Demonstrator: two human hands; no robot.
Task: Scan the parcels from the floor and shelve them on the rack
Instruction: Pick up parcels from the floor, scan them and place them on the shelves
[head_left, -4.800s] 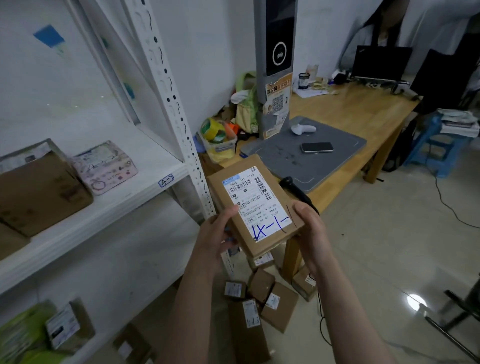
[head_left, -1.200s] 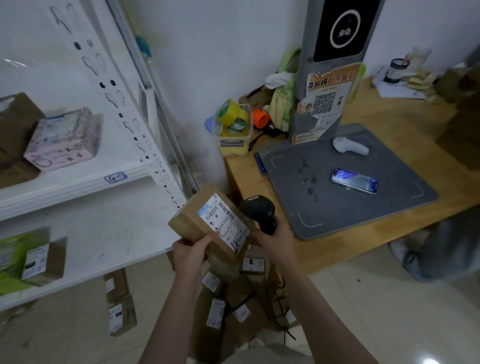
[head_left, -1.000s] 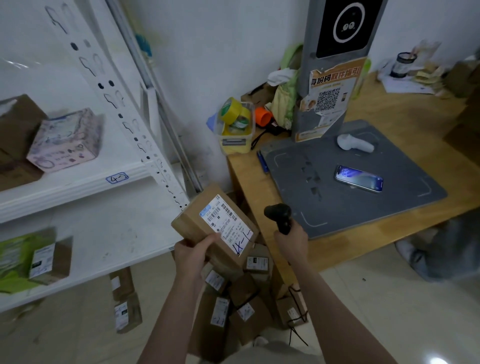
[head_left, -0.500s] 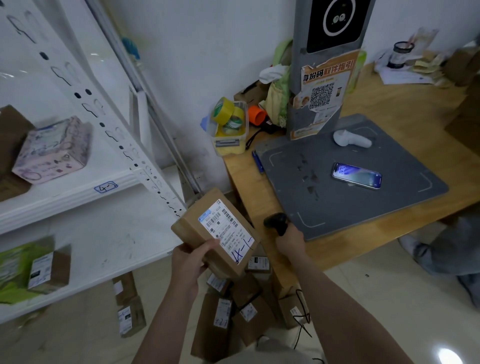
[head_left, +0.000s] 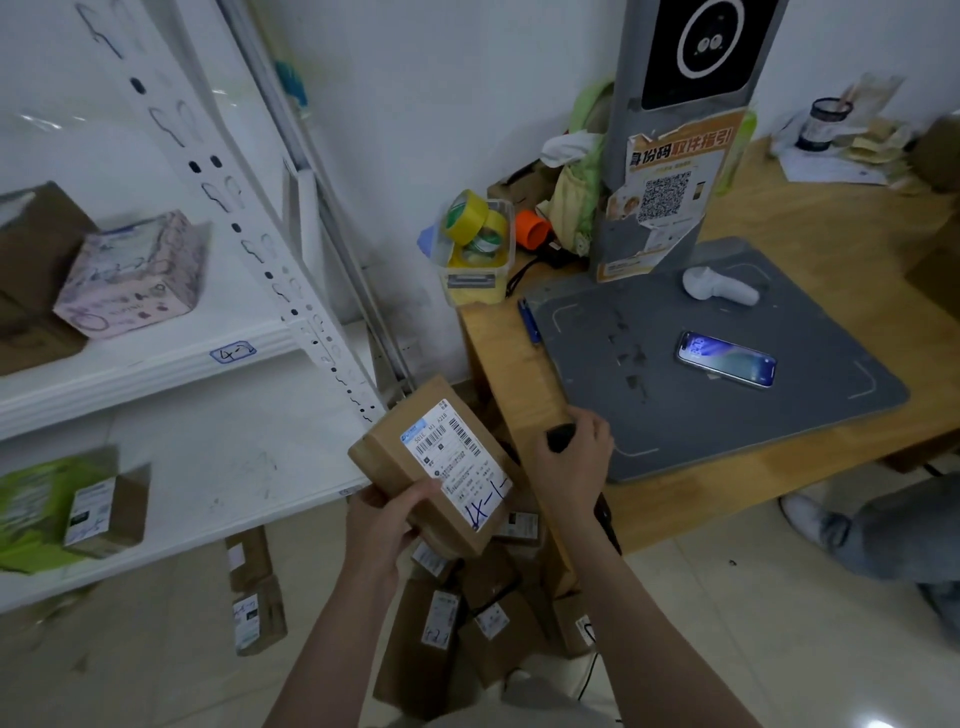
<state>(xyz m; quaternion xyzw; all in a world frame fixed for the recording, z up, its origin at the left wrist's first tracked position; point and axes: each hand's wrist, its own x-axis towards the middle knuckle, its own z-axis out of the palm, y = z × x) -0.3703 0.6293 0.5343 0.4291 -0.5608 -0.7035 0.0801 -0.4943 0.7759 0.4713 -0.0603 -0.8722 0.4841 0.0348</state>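
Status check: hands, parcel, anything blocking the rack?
Left hand grips labelled parcel, off the floor. Right hand grips black scanner by table edge. Nothing between parcel and lower rack shelf.

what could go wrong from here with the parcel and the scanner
1. The left hand grips the parcel at its near end only, and it is tilted; it might slip and drop onto the parcels on the floor.
2. The right hand holds the black scanner right by the wooden table edge and could knock it there.
3. The cable hangs down beside that pile and may snag.
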